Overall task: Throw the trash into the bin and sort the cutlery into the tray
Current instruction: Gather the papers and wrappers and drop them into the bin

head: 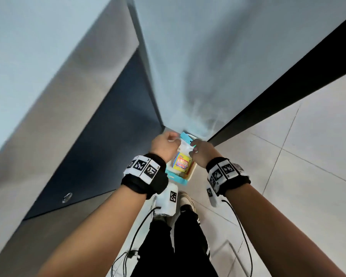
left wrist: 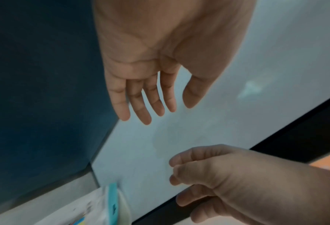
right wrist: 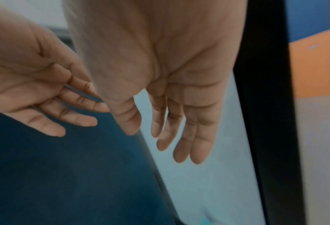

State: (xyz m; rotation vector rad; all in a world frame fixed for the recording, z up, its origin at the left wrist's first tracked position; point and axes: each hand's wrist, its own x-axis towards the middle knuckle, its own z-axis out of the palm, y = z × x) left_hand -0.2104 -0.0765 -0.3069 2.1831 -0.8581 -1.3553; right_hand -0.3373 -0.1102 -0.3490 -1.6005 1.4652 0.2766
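Observation:
A small bin (head: 177, 179) with a teal rim and a white liner stands on the floor in the corner below me. Inside it lie a yellow snack packet (head: 181, 164) and crumpled white plastic (head: 185, 147). My left hand (head: 165, 143) and right hand (head: 201, 151) hover side by side just above the bin's mouth. Seen from the left wrist, my left hand (left wrist: 166, 109) has straight, spread fingers and holds nothing, with the bin's rim (left wrist: 113, 202) below it. Seen from the right wrist, my right hand (right wrist: 158, 144) is likewise flat and empty. No cutlery or tray is in view.
A dark blue cabinet panel (head: 100, 144) rises on the left and a pale wall (head: 198, 66) faces me. A black strip (head: 288, 76) runs along the right above the tiled floor (head: 288, 166). My shoes (head: 185, 198) and loose cables (head: 242, 226) are close behind the bin.

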